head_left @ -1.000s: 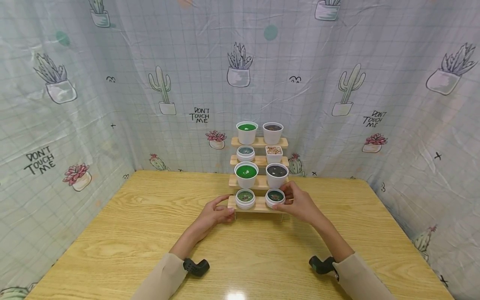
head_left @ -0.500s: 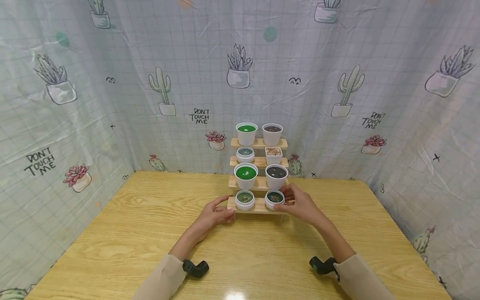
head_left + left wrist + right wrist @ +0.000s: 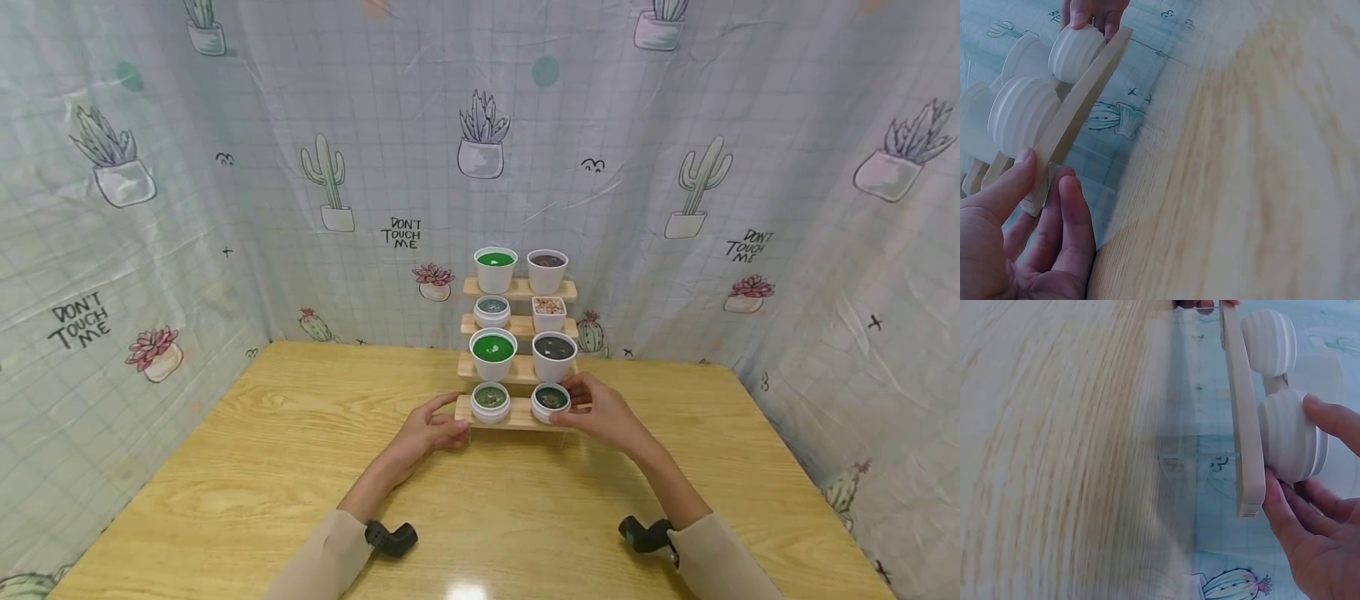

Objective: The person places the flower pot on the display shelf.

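Note:
A tiered wooden stand (image 3: 517,412) holds white pots in two columns, one pair on each shelf. My left hand (image 3: 422,435) grips the left end of the lowest shelf; in the left wrist view the thumb lies on the board (image 3: 1079,115) and the fingers are below it. At that shelf's right end, my right hand (image 3: 606,414) pinches a ribbed white pot (image 3: 1294,434) with a dark green top, its thumb at the rim. Beside it on the same board sits a matching pot (image 3: 491,403) with a lighter green top.
Larger white pots with bright green (image 3: 492,357) and dark grey (image 3: 555,358) tops stand one shelf higher. A square pot (image 3: 549,314) of pale pieces is above them. Behind the wood-grain table (image 3: 300,433) hangs a cactus-print curtain (image 3: 420,100). Clear legs support the stand.
The head view shifts very slightly. Both hands keep their places at the stand, and the pots stay where they were.

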The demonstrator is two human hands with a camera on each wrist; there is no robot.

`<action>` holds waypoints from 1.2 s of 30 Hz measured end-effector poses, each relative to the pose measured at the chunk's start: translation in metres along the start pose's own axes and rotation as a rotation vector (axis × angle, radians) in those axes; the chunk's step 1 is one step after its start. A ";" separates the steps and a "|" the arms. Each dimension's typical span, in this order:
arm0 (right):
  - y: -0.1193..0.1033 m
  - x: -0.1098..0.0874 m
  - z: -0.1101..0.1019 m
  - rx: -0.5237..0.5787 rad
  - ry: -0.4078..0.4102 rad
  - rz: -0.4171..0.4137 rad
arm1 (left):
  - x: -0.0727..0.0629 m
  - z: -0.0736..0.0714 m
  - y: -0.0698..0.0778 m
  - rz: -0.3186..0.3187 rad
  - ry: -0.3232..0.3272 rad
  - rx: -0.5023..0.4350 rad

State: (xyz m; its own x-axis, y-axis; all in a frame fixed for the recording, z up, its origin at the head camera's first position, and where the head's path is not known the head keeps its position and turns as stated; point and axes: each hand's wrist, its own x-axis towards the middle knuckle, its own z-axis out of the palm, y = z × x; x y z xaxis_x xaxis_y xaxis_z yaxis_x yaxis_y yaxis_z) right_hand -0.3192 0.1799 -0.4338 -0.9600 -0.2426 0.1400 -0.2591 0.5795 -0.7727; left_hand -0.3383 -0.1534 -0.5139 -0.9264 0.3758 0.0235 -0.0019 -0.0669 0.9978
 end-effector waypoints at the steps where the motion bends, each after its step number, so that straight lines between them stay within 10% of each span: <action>1: 0.000 0.000 -0.001 0.001 -0.004 0.001 | 0.000 0.000 0.000 0.001 -0.001 0.001; 36: 0.005 -0.005 -0.043 0.022 -0.208 -0.069 | -0.003 -0.004 0.004 -0.014 -0.027 0.012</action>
State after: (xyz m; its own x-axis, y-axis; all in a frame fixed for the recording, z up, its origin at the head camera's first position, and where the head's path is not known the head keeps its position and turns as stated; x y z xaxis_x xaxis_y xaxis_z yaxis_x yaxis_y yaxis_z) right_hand -0.3204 0.2176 -0.4121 -0.8968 -0.4378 0.0644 -0.3192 0.5391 -0.7794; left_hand -0.3375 -0.1587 -0.5107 -0.9158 0.4015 0.0111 -0.0101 -0.0507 0.9987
